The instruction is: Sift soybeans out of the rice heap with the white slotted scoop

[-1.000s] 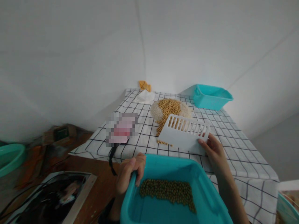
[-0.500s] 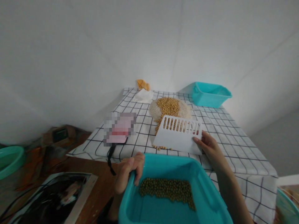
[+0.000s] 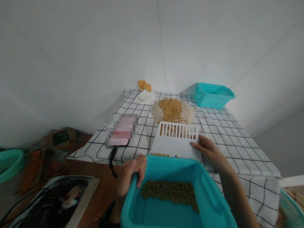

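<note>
My left hand (image 3: 133, 172) grips the left far corner of a teal plastic basin (image 3: 163, 160) at the table's front edge. Dark greenish-brown beans (image 3: 171, 191) lie across the basin's floor. In my right hand (image 3: 207, 150) is a white slotted plastic scraper (image 3: 174, 142), held by its right side and tilted over the cloth just beyond the basin. Some yellow soybeans (image 3: 160, 155) line its lower edge by the basin's rim. Behind the scraper, a heap of soybeans (image 3: 171, 109) lies on a patch of white rice (image 3: 156, 111).
A second teal basin (image 3: 211, 101) stands at the table's back right. A phone (image 3: 122, 131) with a black strap lies on the checked cloth (image 3: 142, 139) at left. White paper (image 3: 144, 97) and an orange cloth (image 3: 144, 85) are at the back. A green tub (image 3: 11, 161) is far left.
My right hand has drawn the scraper toward me and slightly left, bringing soybeans up to the basin's rim. My left hand and the basin have stayed in place.
</note>
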`<state>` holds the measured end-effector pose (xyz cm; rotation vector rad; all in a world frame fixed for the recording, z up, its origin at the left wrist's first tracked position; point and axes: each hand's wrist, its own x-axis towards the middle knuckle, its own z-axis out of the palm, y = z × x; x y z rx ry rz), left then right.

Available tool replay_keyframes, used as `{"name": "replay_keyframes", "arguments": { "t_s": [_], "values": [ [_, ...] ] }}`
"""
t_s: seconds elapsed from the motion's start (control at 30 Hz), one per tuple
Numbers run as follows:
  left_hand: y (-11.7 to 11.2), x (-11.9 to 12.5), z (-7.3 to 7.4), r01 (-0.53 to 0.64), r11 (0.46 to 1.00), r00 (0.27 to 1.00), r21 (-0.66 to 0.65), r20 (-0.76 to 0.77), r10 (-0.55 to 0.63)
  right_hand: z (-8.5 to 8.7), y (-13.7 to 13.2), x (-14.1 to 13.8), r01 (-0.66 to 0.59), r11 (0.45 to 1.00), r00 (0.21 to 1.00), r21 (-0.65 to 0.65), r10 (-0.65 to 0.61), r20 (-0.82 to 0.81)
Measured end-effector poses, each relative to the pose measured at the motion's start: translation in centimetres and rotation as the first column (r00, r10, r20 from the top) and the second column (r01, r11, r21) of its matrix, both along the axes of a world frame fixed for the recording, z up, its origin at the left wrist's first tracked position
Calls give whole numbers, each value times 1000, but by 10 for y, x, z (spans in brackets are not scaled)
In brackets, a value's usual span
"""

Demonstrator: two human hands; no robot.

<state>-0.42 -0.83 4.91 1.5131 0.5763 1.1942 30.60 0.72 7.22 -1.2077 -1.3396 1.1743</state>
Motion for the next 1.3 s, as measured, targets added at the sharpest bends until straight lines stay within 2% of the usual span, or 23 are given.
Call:
{"name": "replay_keyframes", "arguments": {
  "t_s": [0.07,0.17,0.4,0.57,0.7,0.87,0.97,1.07,1.2,1.3],
  "values": [
    [0,1,1,-16,1000,1000,0,18,16,-1,1,0,-30,999,999,-18,30,28],
    [0,0,1,24,1000,999,9,34,-24,0,0,1,-47,998,999,-39,46,-24],
    [0,-1,2,38,999,999,-18,39,-37,4,-4,-1,14,999,991,-40,-19,-134],
    [2,0,2,39,999,999,27,19,-40,0,-8,1,115,991,972,-68,-126,-197],
    [4,-3,2,25,999,999,40,-23,-24,-8,-6,5,221,975,946,-12,-217,-241],
    [1,0,1,-17,1000,1000,1,-17,17,-15,0,8,436,895,864,91,-389,-319],
    [-3,5,2,-70,997,997,-29,19,70,-16,2,7,483,865,852,137,-429,-300],
    [-4,9,2,-75,996,994,-43,77,78,-14,1,5,447,886,872,125,-400,-282],
    [-4,9,1,-63,997,994,-44,86,67,-12,-3,4,291,950,944,110,-267,-192],
    [-3,9,0,-62,998,994,-29,87,64,-11,-5,2,201,973,978,115,-193,-83]
  ]
}}
